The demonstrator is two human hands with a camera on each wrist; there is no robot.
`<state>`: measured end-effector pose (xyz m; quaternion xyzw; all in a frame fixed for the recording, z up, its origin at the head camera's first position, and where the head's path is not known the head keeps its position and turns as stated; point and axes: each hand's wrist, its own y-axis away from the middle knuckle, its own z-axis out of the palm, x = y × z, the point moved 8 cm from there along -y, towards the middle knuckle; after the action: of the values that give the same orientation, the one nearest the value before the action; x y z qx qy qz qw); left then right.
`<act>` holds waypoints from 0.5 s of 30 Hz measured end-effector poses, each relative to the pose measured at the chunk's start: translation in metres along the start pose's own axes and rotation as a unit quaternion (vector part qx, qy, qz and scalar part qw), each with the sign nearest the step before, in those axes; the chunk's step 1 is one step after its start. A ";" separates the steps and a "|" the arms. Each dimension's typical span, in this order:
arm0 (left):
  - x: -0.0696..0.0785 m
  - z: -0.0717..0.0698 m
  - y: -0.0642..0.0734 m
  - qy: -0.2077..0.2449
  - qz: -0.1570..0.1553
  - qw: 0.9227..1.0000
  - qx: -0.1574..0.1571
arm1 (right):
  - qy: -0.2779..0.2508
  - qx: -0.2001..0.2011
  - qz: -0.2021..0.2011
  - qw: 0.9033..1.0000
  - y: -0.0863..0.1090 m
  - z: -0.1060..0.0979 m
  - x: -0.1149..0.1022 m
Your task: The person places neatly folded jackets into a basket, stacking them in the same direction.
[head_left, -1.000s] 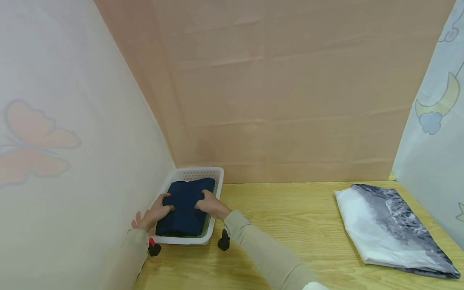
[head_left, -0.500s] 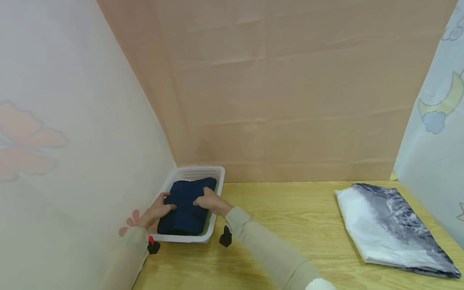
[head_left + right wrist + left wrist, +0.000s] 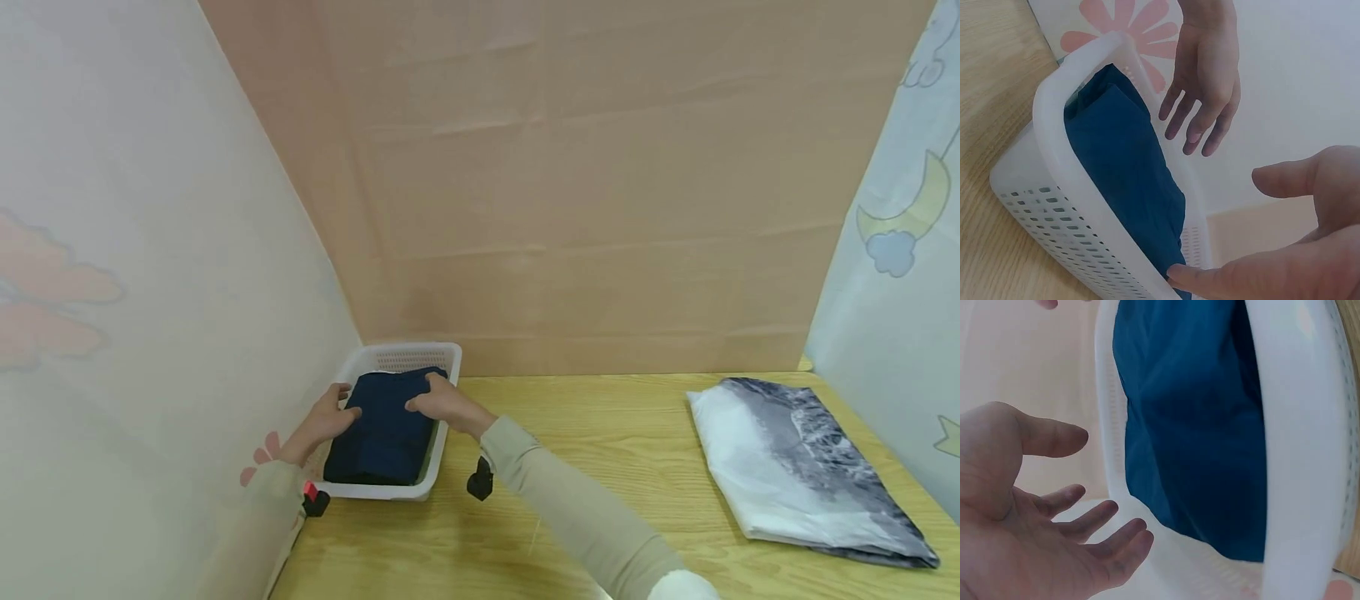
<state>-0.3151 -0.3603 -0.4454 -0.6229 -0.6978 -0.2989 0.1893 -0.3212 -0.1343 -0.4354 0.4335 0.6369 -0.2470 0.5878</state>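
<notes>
A folded dark blue cloth (image 3: 384,433) lies inside a white perforated plastic basket (image 3: 375,492) in the table's far left corner. My left hand (image 3: 324,419) is over the basket's left side, fingers spread and loosely bent. In the left wrist view this left hand (image 3: 1041,531) holds nothing, a gap between it and the blue cloth (image 3: 1200,431). My right hand (image 3: 450,404) hovers at the basket's right rim. From the right wrist view, the right hand (image 3: 1335,231) has thumb and fingers apart, one fingertip overlapping the cloth's edge.
A folded white and grey patterned fabric (image 3: 802,475) lies at the right of the wooden table (image 3: 585,467). A pale wall (image 3: 225,333) with flower prints stands close beside the basket on the left. A brown paper-like backdrop (image 3: 570,208) rises behind the table.
Both hands have drawn away from the cloth, the left towards the left and the right towards the right, fingers loosening. The cloth has stayed in the basket.
</notes>
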 end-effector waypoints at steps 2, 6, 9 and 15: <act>0.006 0.002 0.001 -0.007 0.005 1.000 -0.001 | 0.009 -0.002 0.000 1.000 0.002 -0.002 0.000; 0.013 0.004 0.003 -0.014 0.013 1.000 -0.001 | 0.028 -0.007 -0.006 1.000 0.007 -0.006 -0.001; 0.017 0.005 0.005 -0.017 0.016 1.000 -0.003 | 0.030 -0.006 -0.014 0.999 0.011 -0.010 -0.003; 0.026 0.009 0.005 -0.010 0.024 1.000 -0.008 | 0.019 -0.003 -0.033 0.999 0.020 -0.024 -0.013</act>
<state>-0.3128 -0.3344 -0.4350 -0.6438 -0.6824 -0.2932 0.1841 -0.3180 -0.1083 -0.4145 0.4150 0.6629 -0.2555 0.5683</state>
